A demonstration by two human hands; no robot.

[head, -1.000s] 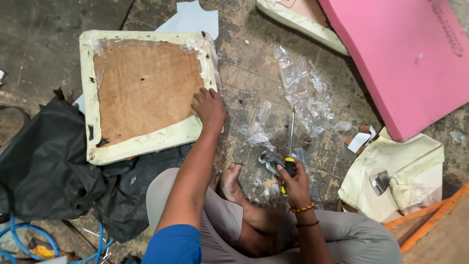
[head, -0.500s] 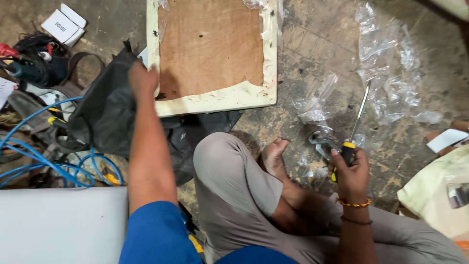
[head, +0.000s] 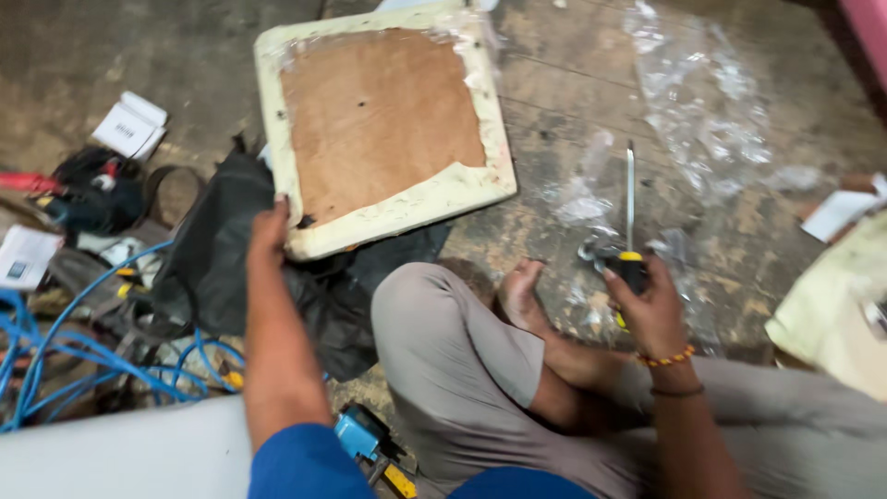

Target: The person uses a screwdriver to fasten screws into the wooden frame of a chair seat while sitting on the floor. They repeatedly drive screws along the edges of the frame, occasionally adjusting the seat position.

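Observation:
I sit cross-legged on a worn floor. A square seat pad (head: 388, 129), brown board side up with a cream cover wrapped round its edge, lies in front of me. My left hand (head: 268, 231) rests at the pad's near left corner, fingers on its edge, over a black cloth (head: 212, 259). My right hand (head: 651, 310) grips the black and yellow handle of a long screwdriver (head: 629, 199), shaft pointing away from me. A small metal tool (head: 591, 248) lies just left of that hand.
Crumpled clear plastic sheets (head: 702, 111) lie at the right. Blue cables (head: 83, 360), a dark power tool (head: 88, 199) and small white cartons (head: 132, 125) sit at the left. A white panel (head: 120, 453) and a blue tool (head: 360, 434) are near my left knee. Cream fabric (head: 841, 305) is far right.
My left hand moved from the black cloth back to the pad's near left corner. The view swung right. The right hand kept hold of the screwdriver.

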